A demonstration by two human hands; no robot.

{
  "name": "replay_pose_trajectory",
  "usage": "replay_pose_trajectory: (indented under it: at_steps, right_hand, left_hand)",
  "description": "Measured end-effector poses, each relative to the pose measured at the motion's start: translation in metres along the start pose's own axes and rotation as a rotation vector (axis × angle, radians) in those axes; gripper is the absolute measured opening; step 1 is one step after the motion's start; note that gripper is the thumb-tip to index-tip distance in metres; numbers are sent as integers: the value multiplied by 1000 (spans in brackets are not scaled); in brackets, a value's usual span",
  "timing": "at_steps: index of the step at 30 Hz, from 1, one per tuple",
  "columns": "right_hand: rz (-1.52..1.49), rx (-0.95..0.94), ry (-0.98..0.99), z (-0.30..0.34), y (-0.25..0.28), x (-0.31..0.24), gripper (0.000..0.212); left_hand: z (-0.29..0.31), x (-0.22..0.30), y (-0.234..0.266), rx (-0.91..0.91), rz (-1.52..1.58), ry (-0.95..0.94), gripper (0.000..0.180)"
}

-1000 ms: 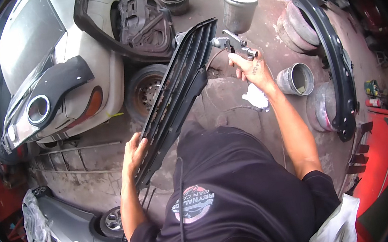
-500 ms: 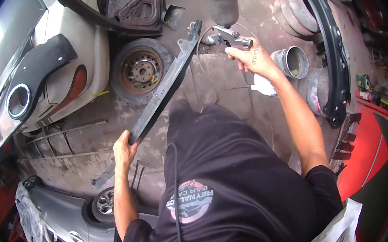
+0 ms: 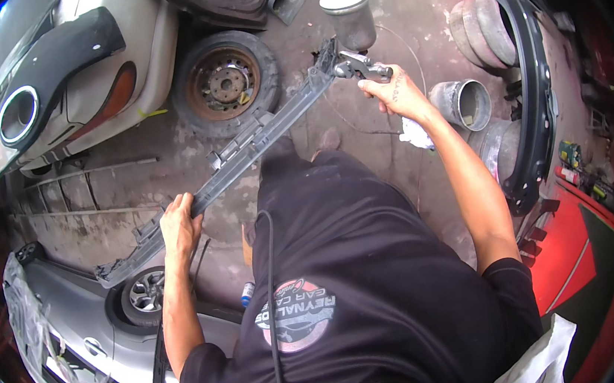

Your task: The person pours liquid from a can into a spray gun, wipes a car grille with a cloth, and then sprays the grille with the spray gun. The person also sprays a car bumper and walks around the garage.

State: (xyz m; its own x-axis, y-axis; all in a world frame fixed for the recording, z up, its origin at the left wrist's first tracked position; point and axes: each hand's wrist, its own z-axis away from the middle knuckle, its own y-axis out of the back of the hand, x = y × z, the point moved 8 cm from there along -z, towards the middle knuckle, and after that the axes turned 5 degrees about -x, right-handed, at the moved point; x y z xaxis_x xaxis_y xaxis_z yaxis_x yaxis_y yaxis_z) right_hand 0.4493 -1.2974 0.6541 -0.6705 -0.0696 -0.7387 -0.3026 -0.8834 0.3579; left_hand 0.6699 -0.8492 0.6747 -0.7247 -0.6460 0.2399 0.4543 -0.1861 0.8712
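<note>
My left hand [image 3: 180, 226] is closed around a long grey plastic car trim piece [image 3: 243, 155] near its lower left end. The piece slants up to the right, its ribbed inner side showing. In my right hand [image 3: 399, 93] is a spray gun [image 3: 363, 67] with a round, white-lidded cup [image 3: 347, 19] on top. Its nozzle points left at the trim piece's upper end, close to it; whether they touch I cannot tell. A thin hose loops behind the gun.
A white bumper [image 3: 126, 109] and a rusty wheel [image 3: 226, 86] lie at the upper left, a silver car [image 3: 91, 341] at the lower left. To the right are metal drums [image 3: 463, 105], a black curved bumper part [image 3: 534, 78] and a red panel [image 3: 564, 254].
The trim piece has been turned to show its ribbed side and lies flatter. My left hand has moved left, and the spray gun is now close to the piece's upper end.
</note>
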Motion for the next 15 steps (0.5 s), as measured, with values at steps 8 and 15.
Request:
replay_pose_trajectory:
  at_steps: [8, 15]
  right_hand:
    - [-19, 31, 7, -30, 0, 19, 31]
    - [-20, 36, -15, -45, 6, 23, 35]
  left_hand:
    - [13, -8, 13, 7, -87, 7, 44]
    - [18, -10, 22, 16, -99, -3, 47]
